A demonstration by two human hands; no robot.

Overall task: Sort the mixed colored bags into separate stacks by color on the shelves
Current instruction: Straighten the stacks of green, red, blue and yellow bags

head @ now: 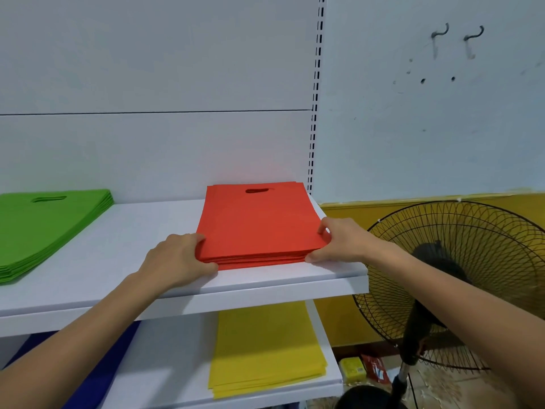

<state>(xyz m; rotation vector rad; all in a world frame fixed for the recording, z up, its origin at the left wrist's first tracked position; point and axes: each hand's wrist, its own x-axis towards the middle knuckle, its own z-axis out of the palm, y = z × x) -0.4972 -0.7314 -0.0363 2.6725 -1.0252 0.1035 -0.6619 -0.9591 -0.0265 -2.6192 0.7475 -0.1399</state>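
Fan (436, 250) beside shelf (118, 246), green stack (44, 225) left, yellow stack (265, 349) under red stack (259, 222)

Bare forearms (88, 326), bare left grip (180, 258), right grip (339, 240)

A: Landmark?
B: Standing fan (460, 231), black wire guard, black pole.
A: Behind fan?
B: Yellow wall band (336, 320), low. Above fan, pale wall (413, 128), scuffed, dotted with small dark holes. Metal hooks (434, 42) high above fan.
A: Left of fan?
B: White shelving. Slotted upright (317, 84) up and left of fan, white back panel (147, 69) further left. Upper shelf (118, 246) level with fan head, lower shelf (165, 364) left of fan pole.
A: Floor?
B: Pale mottled floor (436, 382) at fan base. Yellow packet (352, 369) and red packet (374, 367) just left of pole, down low.
A: Light?
B: Even, soft.
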